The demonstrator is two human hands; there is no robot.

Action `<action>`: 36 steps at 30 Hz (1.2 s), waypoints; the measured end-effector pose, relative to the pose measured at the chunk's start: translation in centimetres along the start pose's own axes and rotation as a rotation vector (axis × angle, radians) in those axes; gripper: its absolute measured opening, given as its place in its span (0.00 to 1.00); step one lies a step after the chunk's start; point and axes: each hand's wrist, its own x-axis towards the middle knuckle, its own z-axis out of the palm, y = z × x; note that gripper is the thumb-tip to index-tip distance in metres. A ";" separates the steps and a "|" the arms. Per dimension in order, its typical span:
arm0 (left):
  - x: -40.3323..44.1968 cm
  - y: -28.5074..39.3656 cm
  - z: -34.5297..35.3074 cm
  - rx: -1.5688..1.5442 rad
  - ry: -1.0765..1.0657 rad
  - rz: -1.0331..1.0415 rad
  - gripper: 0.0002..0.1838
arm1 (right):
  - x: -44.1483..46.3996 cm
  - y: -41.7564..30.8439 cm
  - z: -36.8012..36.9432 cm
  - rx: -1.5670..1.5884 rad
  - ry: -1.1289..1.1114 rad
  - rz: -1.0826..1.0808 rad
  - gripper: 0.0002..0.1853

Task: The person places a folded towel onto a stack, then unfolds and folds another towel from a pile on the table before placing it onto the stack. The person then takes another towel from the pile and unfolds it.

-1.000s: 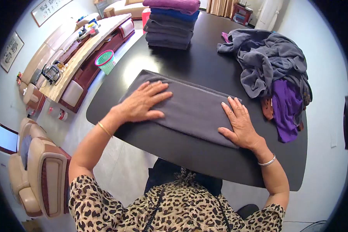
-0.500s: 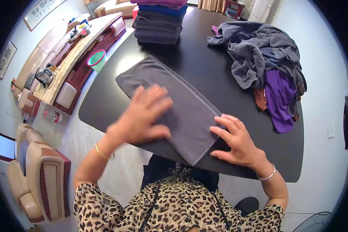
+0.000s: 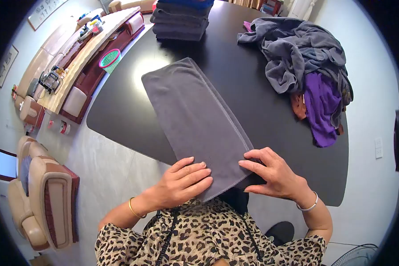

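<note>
While folded, gray cloth (image 3: 195,119) against both hands (image 3: 186,181) (image 3: 274,176); wall writing (image 3: 46,11) illegible.

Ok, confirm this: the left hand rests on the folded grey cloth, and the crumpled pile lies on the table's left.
Wrong side: the head view shows the crumpled pile on the right of the table. The left hand does rest on the folded grey cloth.

On a person (image 3: 195,239), one head-worn camera looks forward and down, close over the near edge of a black table (image 3: 119,115).
</note>
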 end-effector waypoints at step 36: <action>1.1 -6.2 -3.3 -0.308 0.383 -0.866 0.19 | 13.0 7.3 3.3 0.603 0.337 0.437 0.13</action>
